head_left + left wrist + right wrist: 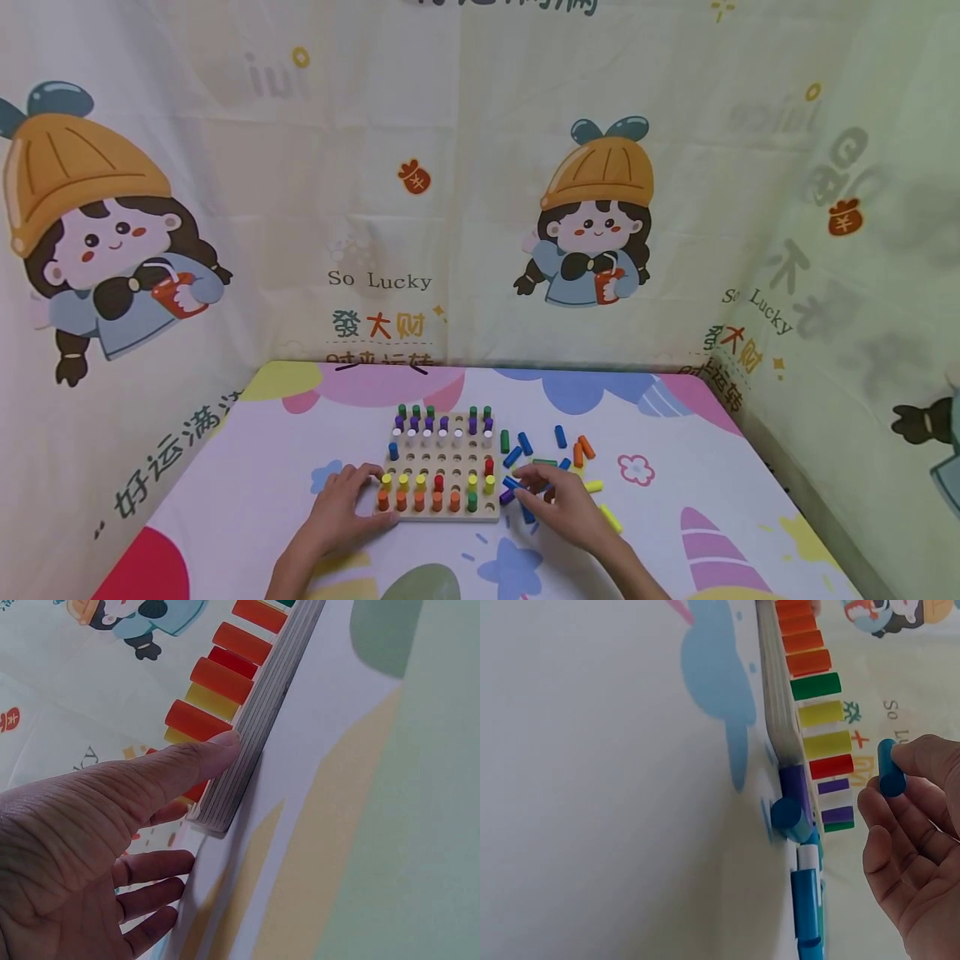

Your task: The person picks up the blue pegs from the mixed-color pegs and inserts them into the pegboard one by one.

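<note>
Centrally, in the head view, a wooden pegboard (435, 517) lies on a patterned cloth (660, 533), with short coloured pegs standing in rows. The right hand (562, 504) is just off the board's right edge, its fingertips closed on a blue peg (513, 482). Board and open holes lie leftward of that peg; one standing blue peg (393, 452) marks the far left end of a mostly unfilled row. The left hand (341, 504) is at the near left corner, so the right hand is much the nearer to the loose pegs (560, 437) scattered beside the board.

In the left wrist view, the thumb rests on the board's near edge and the index finger bends round the corner; the other fingers are loosely spread, off the wood.

In the right wrist view, thumb and fingertips pinch the blue peg, leaving only its own width between them. Its long axis runs crosswise to the standing pegs, so it would probably need upending to fit a hole.
</note>
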A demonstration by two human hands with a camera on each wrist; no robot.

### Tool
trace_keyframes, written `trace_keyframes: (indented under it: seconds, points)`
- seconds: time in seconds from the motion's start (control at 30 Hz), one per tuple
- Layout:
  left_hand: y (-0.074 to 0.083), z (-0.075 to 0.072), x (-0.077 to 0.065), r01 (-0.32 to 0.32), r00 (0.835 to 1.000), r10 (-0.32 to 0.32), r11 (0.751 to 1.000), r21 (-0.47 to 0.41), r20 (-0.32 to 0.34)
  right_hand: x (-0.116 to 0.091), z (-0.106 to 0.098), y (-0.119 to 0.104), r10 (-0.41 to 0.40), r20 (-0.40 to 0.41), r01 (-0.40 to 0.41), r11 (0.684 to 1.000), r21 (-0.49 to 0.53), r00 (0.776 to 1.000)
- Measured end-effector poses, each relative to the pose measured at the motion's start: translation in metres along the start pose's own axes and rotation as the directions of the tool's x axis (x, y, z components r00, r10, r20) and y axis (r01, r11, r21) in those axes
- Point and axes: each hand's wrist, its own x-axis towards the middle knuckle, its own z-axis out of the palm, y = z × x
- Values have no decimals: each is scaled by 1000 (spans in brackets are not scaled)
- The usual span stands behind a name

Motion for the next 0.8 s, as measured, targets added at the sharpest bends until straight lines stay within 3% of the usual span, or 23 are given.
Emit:
trace_keyframes:
  seconds: [0.37,0.8]
  points:
    - [1,-1,-2,-23,1000,23,1000,11,-10,12,9,-13,-3,-29,4,1000,12,1000]
    - [2,0,-2,1,1000,-1,1000,0,-1,28,20,-23,-72,-53,76,994,84,996]
